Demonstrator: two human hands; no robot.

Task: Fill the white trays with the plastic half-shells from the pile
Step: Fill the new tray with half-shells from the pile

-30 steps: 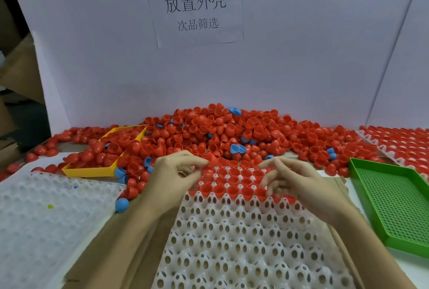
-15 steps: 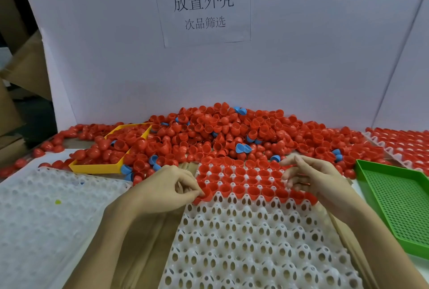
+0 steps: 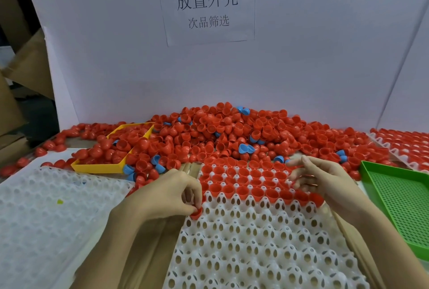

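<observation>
Right now the left hand [image 3: 167, 195] pinches one red half-shell [image 3: 196, 213] at its fingertips, just above an empty cup at the near-left edge of the white tray [image 3: 255, 242], while the right hand [image 3: 325, 184] hovers with loose fingers over the filled rows, farther away.

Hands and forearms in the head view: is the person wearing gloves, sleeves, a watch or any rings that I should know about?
Nothing worn shows. The left hand and right hand are bare, with no gloves. Both forearms are uncovered as far back as the bottom edge of the picture, so no sleeve cuff is in view. No watch, wristband or ring is visible on either side. The fingernails look short and unpainted.
</observation>
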